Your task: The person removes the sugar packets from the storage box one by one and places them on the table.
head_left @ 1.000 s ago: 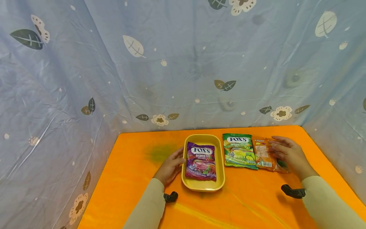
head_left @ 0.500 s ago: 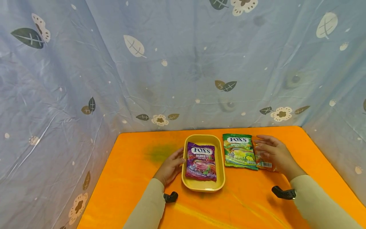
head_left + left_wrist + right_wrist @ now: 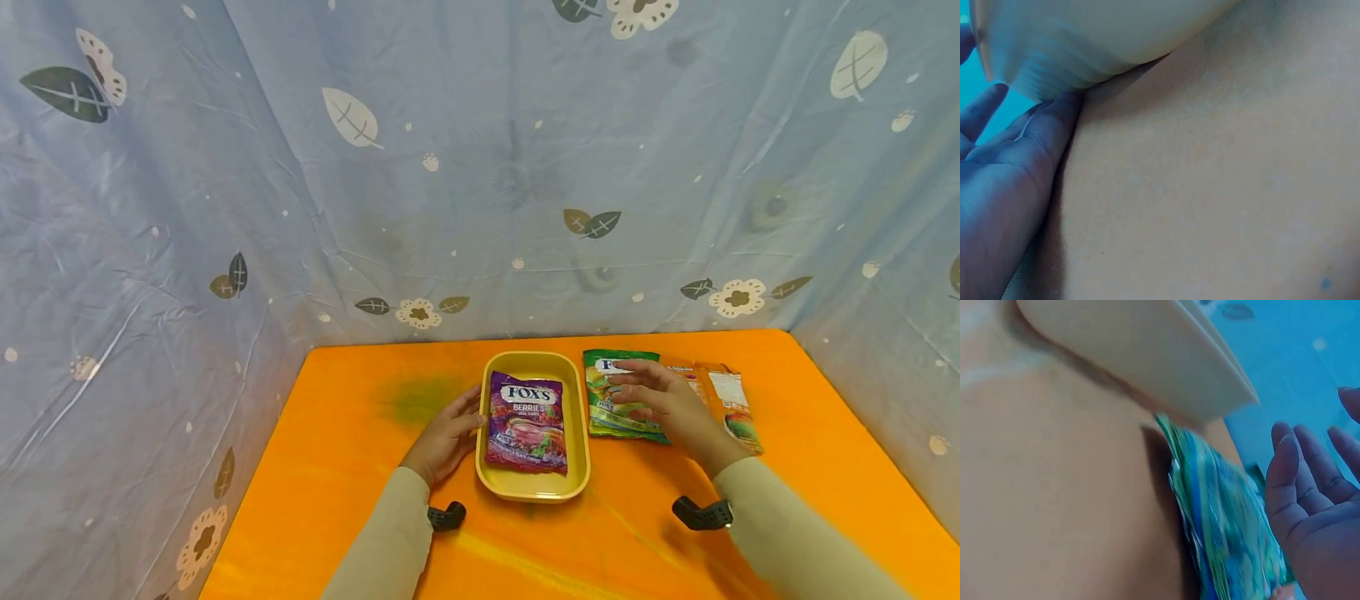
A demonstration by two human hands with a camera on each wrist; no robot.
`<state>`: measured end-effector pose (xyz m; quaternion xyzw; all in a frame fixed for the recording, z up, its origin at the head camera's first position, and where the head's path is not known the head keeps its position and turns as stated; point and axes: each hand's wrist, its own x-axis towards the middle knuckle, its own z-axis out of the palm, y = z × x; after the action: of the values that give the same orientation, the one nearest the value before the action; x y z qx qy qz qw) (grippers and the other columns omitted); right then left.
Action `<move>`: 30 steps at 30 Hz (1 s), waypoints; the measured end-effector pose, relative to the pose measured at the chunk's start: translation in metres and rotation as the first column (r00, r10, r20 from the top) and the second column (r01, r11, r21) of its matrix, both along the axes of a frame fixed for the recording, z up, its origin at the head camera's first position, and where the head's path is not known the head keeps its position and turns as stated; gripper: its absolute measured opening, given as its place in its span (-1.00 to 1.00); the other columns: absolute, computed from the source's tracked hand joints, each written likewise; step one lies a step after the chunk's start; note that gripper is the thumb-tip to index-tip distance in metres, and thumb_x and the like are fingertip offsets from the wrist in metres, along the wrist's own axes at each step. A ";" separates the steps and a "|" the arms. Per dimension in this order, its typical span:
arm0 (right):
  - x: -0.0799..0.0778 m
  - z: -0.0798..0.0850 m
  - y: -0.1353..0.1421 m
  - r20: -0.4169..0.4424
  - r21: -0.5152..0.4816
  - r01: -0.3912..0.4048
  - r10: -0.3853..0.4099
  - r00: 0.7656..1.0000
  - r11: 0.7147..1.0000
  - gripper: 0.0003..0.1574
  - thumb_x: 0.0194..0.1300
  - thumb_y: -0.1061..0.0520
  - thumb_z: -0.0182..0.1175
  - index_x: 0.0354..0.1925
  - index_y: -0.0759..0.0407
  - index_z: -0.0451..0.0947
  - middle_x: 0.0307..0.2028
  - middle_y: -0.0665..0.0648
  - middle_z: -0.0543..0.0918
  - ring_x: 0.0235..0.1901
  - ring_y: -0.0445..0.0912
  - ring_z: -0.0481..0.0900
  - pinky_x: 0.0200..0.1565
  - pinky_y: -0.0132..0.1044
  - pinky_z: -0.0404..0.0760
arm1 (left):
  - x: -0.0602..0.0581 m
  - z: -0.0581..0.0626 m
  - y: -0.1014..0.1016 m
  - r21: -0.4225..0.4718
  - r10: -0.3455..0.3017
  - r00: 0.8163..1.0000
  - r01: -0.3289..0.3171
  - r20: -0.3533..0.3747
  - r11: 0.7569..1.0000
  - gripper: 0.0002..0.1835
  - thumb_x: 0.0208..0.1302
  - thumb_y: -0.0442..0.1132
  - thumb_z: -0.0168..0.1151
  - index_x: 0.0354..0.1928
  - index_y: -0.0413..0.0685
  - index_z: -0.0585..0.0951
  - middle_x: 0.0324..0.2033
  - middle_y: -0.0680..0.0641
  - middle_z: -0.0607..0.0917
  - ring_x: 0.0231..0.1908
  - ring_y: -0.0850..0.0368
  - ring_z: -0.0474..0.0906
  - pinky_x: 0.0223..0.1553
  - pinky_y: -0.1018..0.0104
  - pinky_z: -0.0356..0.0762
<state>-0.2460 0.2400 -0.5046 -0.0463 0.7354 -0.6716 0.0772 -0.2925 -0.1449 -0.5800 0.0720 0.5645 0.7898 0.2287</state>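
A yellow tray holds a purple Fox's Berries candy bag. My left hand rests against the tray's left side, fingers spread along the wall; the left wrist view has the fingers touching its outside low down. My right hand hovers over the green Fox's Spring Tea candy bag, hiding part of it. In the right wrist view its fingers are loosely bent with nothing between them, beside the green bag.
An orange candy bag lies to the right of the green one, partly behind the right hand. The orange table ends at a blue patterned curtain at the back and sides.
My right hand has moved left, from over the orange bag to over the green bag. The left hand, the tray and the bags have stayed in place.
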 end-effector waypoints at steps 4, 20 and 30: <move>0.000 0.002 -0.017 -0.012 -0.047 -0.026 0.026 1.000 0.999 -0.28 0.70 0.10 0.16 0.60 0.38 0.24 0.42 0.50 0.45 0.22 0.20 0.66 0.17 -0.02 0.69 | 0.000 0.002 0.001 -0.004 -0.001 1.000 0.001 0.002 1.000 -0.23 0.57 -0.31 0.26 0.72 -0.06 0.24 0.63 -0.20 0.29 0.51 -0.20 0.35 0.37 -0.03 0.50; -0.006 0.010 -0.074 0.002 -0.160 -0.047 0.048 0.999 0.986 -0.38 0.67 0.19 0.18 0.55 0.33 0.33 0.39 0.55 0.45 0.33 0.35 0.55 0.23 0.14 0.65 | 0.000 0.003 0.002 -0.014 -0.014 1.000 0.014 -0.006 1.000 -0.24 0.58 -0.33 0.23 0.73 -0.06 0.23 0.63 -0.21 0.28 0.46 -0.21 0.42 0.36 -0.03 0.52; -0.009 0.009 -0.105 0.126 -0.058 -0.015 0.022 0.992 0.998 -0.29 0.64 0.20 0.20 0.58 0.38 0.23 0.38 0.49 0.47 0.30 0.38 0.55 0.15 0.13 0.71 | 0.002 0.003 0.000 -0.012 -0.006 1.000 0.006 0.001 1.000 -0.23 0.56 -0.35 0.22 0.72 -0.10 0.22 0.63 -0.24 0.27 0.44 -0.21 0.44 0.35 -0.02 0.53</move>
<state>-0.2554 0.1351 -0.4958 -0.0126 0.7090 -0.6933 0.1285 -0.2902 -0.1446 -0.5767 0.0719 0.5690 0.7857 0.2319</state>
